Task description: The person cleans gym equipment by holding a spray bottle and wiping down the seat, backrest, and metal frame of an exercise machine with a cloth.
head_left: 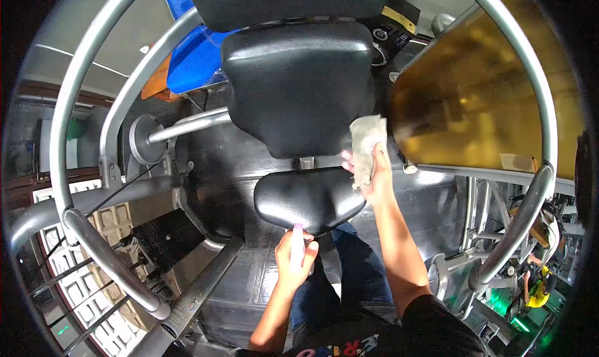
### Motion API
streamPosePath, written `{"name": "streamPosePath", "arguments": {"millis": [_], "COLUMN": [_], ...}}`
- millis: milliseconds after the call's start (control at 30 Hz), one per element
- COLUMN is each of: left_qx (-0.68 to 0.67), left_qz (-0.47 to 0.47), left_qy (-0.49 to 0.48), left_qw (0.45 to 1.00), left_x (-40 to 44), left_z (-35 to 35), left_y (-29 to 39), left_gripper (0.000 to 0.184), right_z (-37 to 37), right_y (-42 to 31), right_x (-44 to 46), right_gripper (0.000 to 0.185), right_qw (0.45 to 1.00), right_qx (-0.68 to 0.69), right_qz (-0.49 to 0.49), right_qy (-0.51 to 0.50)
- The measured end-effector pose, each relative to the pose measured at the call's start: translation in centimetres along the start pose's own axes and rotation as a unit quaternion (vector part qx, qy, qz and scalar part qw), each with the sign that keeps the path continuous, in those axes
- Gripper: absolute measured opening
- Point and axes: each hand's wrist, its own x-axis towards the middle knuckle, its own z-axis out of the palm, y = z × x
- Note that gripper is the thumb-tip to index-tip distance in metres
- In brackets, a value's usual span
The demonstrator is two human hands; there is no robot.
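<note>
Left hand [291,263] wrapped round a bottle [297,248] over the seat's [306,192] near edge; right hand [379,181] grips a cloth [368,134] by the backrest's [299,92] right edge!

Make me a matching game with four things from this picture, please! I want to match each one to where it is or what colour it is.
Things:
1. Cloth
2. Bottle with a purple top
3. Small seat pad in front of the person's legs
4. Big panel on the picture's right side

Places and colours:
A. Black
B. In the left hand
C. Golden
D. In the right hand

Right pairs: 1-D, 2-B, 3-A, 4-C
</note>
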Motion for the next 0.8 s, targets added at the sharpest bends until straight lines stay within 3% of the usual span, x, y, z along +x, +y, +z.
{"name": "streamPosePath", "arguments": {"millis": [67, 167, 200, 233, 267, 400, 467, 533, 600, 633, 667, 700, 733, 767, 800], "left_qx": [0.01, -0.003, -0.01, -0.007, -0.007, -0.004, -0.01, 0.022, 0.015, 0.008, 0.0, -0.002, -0.004, 0.002, 0.009], "left_qz": [0.011, -0.008, -0.011, -0.007, -0.007, 0.003, 0.004, 0.011, 0.012, 0.012, 0.011, 0.003, 0.001, -0.001, -0.004], "left_qy": [0.006, 0.016, 0.023, 0.028, 0.027, 0.023, 0.018, -0.023, -0.018, -0.014, -0.011, -0.009, -0.009, -0.008, -0.008], "left_qw": [1.0, 1.0, 1.0, 1.0, 1.0, 1.0, 1.0, 0.999, 1.0, 1.0, 1.0, 1.0, 1.0, 1.0, 1.0], "left_x": [0.1, 0.1, 0.1, 0.2, 0.2, 0.2, 0.0, -0.1, 0.0, -0.1, -0.3, -0.4, -0.4, -0.2, 0.0], "left_z": [-0.9, -1.8, -2.0, -2.3, -2.5, -3.3, -3.8, -4.5, -5.0, -5.1, -5.1, -5.2, -5.3, -5.5, -5.6], "left_y": [-0.2, -1.1, -1.2, -1.2, -1.2, -1.0, -0.8, -0.6, -1.1, -1.4, -1.7, -2.3, -2.2, -2.0, -1.8], "left_gripper": [0.017, 0.017, 0.017, 0.018, 0.018, 0.018, 0.017, 0.016, 0.016, 0.016, 0.016, 0.017, 0.017, 0.017, 0.017], "right_z": [4.1, 8.9, 9.3, 9.9, 9.6, 2.5, -1.9, -6.9, -10.4, -8.0, -7.4, -4.2, -1.9, 1.3, 5.5], "right_y": [-2.0, -3.0, -2.1, -0.9, 0.8, 7.5, 9.8, 11.3, 11.8, 10.1, 9.6, 8.2, 7.9, 6.1, 3.8], "right_x": [-0.8, 0.1, 1.6, 3.2, 4.1, 4.4, 3.1, 2.8, 3.6, 2.4, 2.9, 2.2, 2.4, 2.3, 1.8], "right_gripper": [0.048, 0.048, 0.05, 0.054, 0.058, 0.059, 0.057, 0.054, 0.051, 0.049, 0.047, 0.046, 0.046, 0.036, 0.032], "right_qw": [0.998, 0.93, 0.888, 0.734, 0.67, 0.662, 0.681, 0.696, 0.715, 0.805, 0.762, 0.801, 0.843, 0.831, 0.732], "right_qx": [0.013, -0.26, -0.319, -0.442, -0.5, -0.593, -0.643, -0.681, -0.663, -0.583, -0.614, -0.56, -0.451, -0.445, -0.468], "right_qz": [-0.052, -0.259, -0.329, -0.515, -0.549, -0.442, -0.314, -0.193, -0.2, -0.094, -0.183, -0.185, -0.256, -0.295, -0.468], "right_qy": [-0.046, -0.021, -0.041, -0.018, -0.017, -0.12, -0.155, -0.125, -0.095, -0.057, -0.096, -0.108, -0.142, -0.157, -0.164]}}
